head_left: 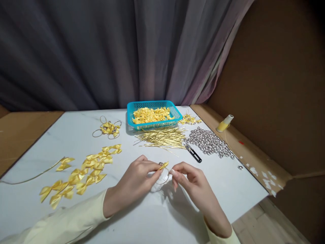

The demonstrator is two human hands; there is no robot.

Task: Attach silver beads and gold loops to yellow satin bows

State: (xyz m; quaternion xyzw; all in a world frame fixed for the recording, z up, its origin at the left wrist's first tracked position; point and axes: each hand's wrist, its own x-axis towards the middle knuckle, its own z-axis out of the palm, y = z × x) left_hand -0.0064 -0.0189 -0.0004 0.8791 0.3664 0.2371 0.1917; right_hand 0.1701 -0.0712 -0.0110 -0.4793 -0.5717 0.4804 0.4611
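Note:
Above the front of the white table, my left hand (pixel 138 176) pinches a small yellow ribbon bow (pixel 164 165) between thumb and fingertips. A shiny silver bead (pixel 160 163) sits against the bow at my fingertips. From the bow a thin gold cord (pixel 162 183) curves round in a loop. My right hand (pixel 191 181) is closed in a pinch on the cord at the loop's right side. Several loose yellow bows (pixel 78 175) lie on the table left of my hands, and one bow (pixel 65 163) lies by the end of a long gold cord (pixel 33 180).
A blue basket (pixel 129 117) of yellow bows stands at the back. Before it lie gold cords (pixel 162 137), black thread snips (pixel 194 154) and a pile of silver beads (pixel 209 141). Looped bow clusters (pixel 109 128) flank the basket. A yellow thread spool (pixel 224 124) stands on cardboard at right.

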